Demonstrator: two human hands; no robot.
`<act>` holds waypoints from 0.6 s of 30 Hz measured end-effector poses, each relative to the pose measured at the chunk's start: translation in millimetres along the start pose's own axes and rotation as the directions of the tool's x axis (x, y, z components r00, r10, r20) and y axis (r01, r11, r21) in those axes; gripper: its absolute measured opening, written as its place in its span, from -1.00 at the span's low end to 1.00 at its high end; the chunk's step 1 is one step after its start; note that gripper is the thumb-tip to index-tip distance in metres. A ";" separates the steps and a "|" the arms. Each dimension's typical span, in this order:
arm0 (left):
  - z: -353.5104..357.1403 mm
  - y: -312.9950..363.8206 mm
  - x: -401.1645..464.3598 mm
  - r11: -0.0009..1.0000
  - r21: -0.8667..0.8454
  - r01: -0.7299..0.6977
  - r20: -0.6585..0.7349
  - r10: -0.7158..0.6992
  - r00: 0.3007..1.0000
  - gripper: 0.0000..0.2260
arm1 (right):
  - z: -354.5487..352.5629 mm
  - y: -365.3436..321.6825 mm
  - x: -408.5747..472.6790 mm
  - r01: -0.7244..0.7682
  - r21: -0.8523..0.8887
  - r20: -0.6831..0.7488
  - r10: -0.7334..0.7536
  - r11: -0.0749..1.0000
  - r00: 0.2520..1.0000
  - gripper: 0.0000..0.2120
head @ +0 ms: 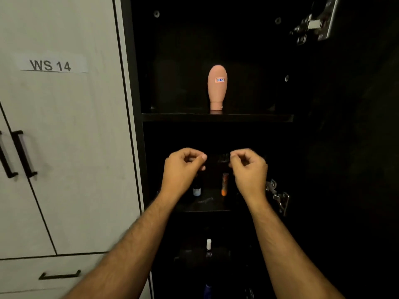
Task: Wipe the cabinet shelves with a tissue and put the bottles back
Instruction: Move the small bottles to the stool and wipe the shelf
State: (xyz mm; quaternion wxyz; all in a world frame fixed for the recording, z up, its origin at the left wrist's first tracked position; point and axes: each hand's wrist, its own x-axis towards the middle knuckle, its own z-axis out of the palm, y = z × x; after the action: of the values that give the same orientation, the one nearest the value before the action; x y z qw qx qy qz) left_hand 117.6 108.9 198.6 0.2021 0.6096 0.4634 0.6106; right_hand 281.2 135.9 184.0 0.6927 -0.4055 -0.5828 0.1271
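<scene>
An open dark cabinet has a pink bottle (217,87) standing cap-down on its upper shelf (248,117). On the middle shelf (207,203) stand a small dark bottle with a pale label (196,190) and an orange bottle (224,184). My left hand (183,167) and my right hand (248,167) hover side by side in front of that shelf. Their fingers are curled, thumb against fingertips. No tissue shows in either hand. A faint dark shape between the hands is too dim to identify.
A white-capped small bottle (208,248) stands on a lower shelf, with a blue bottle (207,291) below it. Metal hinges (278,196) jut out on the right. A white door labelled WS 14 (50,65) with black handles (23,154) is on the left.
</scene>
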 end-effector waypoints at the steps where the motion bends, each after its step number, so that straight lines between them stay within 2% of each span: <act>1: 1.2 -13.8 -0.1 0.999 0.024 0.023 0.000 -0.023 1.000 -0.98 | 1.5 13.0 -3.0 -0.046 -0.042 0.038 0.048 0.998 0.998 -0.86; 4: 5.7 -49.3 0.7 0.989 0.003 0.145 -0.023 -0.145 0.989 -0.92 | 5.2 45.0 -6.0 -0.147 -0.192 0.118 0.171 0.970 0.978 -0.83; 7: 11.7 -73.7 -0.6 0.975 0.108 0.194 -0.086 -0.185 0.979 -0.84 | 7.6 63.6 -6.0 -0.213 -0.291 0.144 0.263 0.933 0.954 -0.87; 10: 16.7 -86.1 -3.0 0.957 0.194 0.216 -0.137 -0.192 0.972 -0.70 | 8.1 72.5 -8.2 -0.286 -0.335 0.147 0.350 0.898 0.925 -0.87; 13: 21.2 -92.2 -2.8 0.928 0.270 0.256 -0.146 -0.223 0.964 -0.60 | 8.6 78.9 -9.0 -0.307 -0.340 0.175 0.381 0.889 0.908 -0.70; 18: 30.2 -100.4 -0.9 0.892 0.363 0.268 -0.110 -0.245 0.963 -0.61 | 11.4 80.9 -6.9 -0.322 -0.345 0.256 0.418 0.882 0.872 -0.68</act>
State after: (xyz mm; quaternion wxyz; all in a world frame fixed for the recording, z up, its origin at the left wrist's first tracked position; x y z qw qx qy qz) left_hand 114.0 166.9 111.3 0.1466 0.5514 0.6538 0.4970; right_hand 292.9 187.9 121.6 0.4825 -0.5818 -0.6107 0.2359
